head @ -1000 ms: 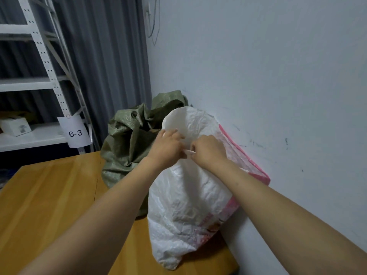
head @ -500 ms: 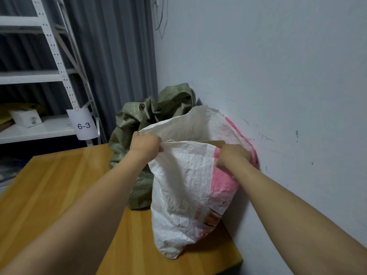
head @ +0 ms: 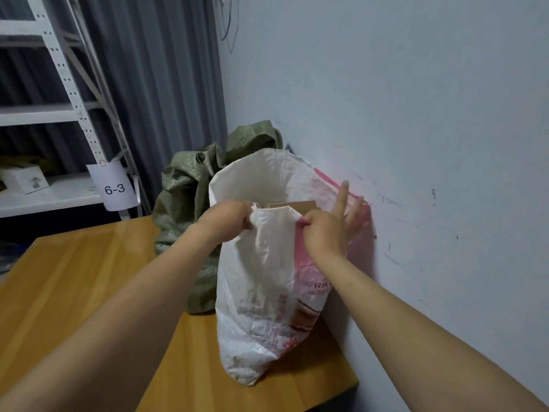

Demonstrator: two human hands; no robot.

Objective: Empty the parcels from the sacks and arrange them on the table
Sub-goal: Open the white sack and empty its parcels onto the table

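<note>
A white woven sack (head: 261,292) with pink print stands upright on the wooden table (head: 74,278), against the wall. Its mouth gapes open, and the edge of a brown cardboard parcel (head: 292,205) shows inside. My left hand (head: 225,217) grips the near rim of the sack. My right hand (head: 329,224) pinches the same rim with thumb and forefinger, its other fingers spread toward the wall. A crumpled green sack (head: 190,185) sits behind the white one.
The white wall (head: 416,144) runs along the table's right side. A white metal shelf rack (head: 68,114) stands at the back left with a paper tag reading 6-3 (head: 114,185) and a small white box (head: 23,179). Grey curtains hang behind.
Both hands have pulled the sack's rim apart and down, opening the mouth wider. The right hand moved in along the rim toward the left hand, and its fingers spread.
</note>
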